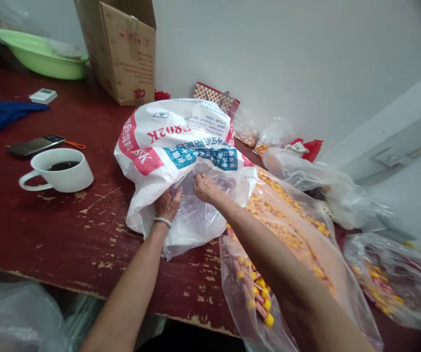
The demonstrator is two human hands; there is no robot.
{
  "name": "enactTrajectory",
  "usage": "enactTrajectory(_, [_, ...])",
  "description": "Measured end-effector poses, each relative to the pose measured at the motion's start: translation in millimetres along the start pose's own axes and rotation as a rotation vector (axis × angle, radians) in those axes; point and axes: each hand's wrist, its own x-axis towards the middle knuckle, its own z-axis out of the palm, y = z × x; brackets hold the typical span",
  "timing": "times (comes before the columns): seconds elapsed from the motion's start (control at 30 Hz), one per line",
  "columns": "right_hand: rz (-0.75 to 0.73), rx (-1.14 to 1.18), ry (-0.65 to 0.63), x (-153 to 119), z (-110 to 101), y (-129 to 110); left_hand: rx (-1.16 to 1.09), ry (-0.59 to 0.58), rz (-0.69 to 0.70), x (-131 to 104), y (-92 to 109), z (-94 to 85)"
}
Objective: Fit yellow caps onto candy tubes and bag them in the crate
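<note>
A large white woven sack (181, 122) with red and blue print lies on the table, its mouth facing me. Inside the mouth are clear plastic pieces (199, 210) that look like thin trays or packaging. My left hand (168, 202), with a beaded bracelet at the wrist, reaches into the sack's left side, thumb apart from the fingers, against the plastic. My right hand (205, 187) is at the upper part of the opening, fingers curled closed near the clear plastic; what they grip is hidden. Right of the sack lies a big clear bag (287, 220) of yellow-capped pink sticks.
On the worn red table (96, 230) at left stand a white cup (67, 176) of dark liquid, a phone (37, 145) and a small white device (43, 96). Behind are a cardboard box (133, 58) and green basin (45, 61). More plastic bags (389, 274) line the right.
</note>
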Motion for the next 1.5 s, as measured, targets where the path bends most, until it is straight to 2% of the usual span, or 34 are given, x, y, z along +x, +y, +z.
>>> enactTrajectory(0.1, [0.017,0.091,0.142,-31.0,-19.0,2.5,0.08,0.025,0.001,-8.9,7.3,-2.0])
enactTrajectory(0.17, [0.028,0.154,0.246,-62.7,-36.1,6.8,0.113,0.005,-0.003,-16.0,11.8,-5.6])
enactTrajectory(0.27, [0.058,0.236,0.377,-135.5,-55.6,16.7,0.17,-0.027,-0.026,-29.5,16.0,-14.3])
enactTrajectory(0.33, [0.097,0.276,0.449,-197.1,-55.4,25.0,0.202,-0.065,-0.023,-40.1,16.4,-21.9])
enactTrajectory(0.4, [0.147,0.355,0.516,-259.1,-40.6,34.3,0.234,-0.11,-0.002,-51.6,14.6,-30.0])
enactTrajectory(0.47, [0.219,0.353,0.539,-310.7,-13.2,43.7,0.269,-0.149,0.025,-63.2,11.7,-37.3])
enactTrajectory(0.57, [0.308,0.231,0.556,-354.5,36.3,51.9,0.321,-0.181,0.065,-78.3,8.0,-45.2])
enactTrajectory(0.67, [0.311,0.142,0.518,-363.5,72.7,49.3,0.36,-0.184,0.086,-87.4,7.5,-50.7])
enactTrajectory(0.77, [0.295,0.115,0.516,-360.5,87.2,42.6,0.38,-0.19,0.096,-92.7,10.5,-57.0])
enactTrajectory(0.97, [0.311,0.27,0.658,-365.4,90.1,40.7,0.395,-0.164,0.157,-102.1,23.4,-65.4])
enactTrajectory(1.2, [0.396,0.344,0.807,-366.5,89.7,42.8,0.333,-0.114,0.157,-94.8,34.2,-52.1])
enactTrajectory(1.33, [0.497,0.468,0.796,-363.1,85.8,47.3,0.228,-0.097,0.111,-87.1,32.4,-52.8])
enactTrajectory(1.5, [0.574,0.485,0.748,-362.1,85.6,58.8,-0.01,0.024,0.063,-83.6,41.7,-70.5])
